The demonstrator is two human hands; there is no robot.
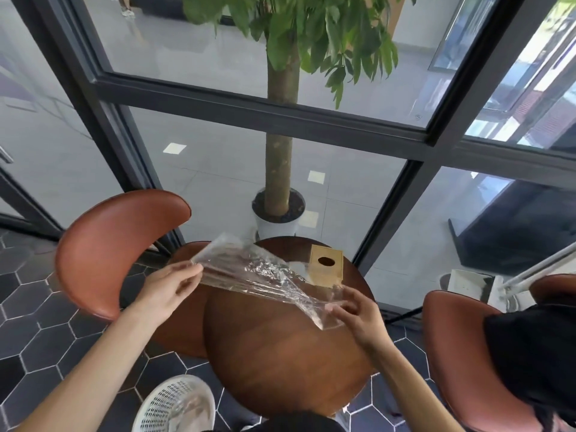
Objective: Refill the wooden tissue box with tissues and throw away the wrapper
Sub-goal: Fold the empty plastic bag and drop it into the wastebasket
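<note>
A clear plastic wrapper (255, 272) is stretched above the round wooden table (280, 353). My left hand (168, 291) pinches its left end over the table's left edge. My right hand (355, 313) grips its right end, which is bunched together. The wooden tissue box (327, 266) stands at the far side of the table with an oval hole in its top. Something white (297, 269) lies beside the box on its left, partly hidden behind the wrapper.
A white mesh wastebasket (177, 403) stands on the hexagon-tiled floor at my lower left. Brown chairs (112, 251) flank the table on both sides; dark cloth (536, 363) lies on the right one. A potted tree (279, 213) and glass wall are behind the table.
</note>
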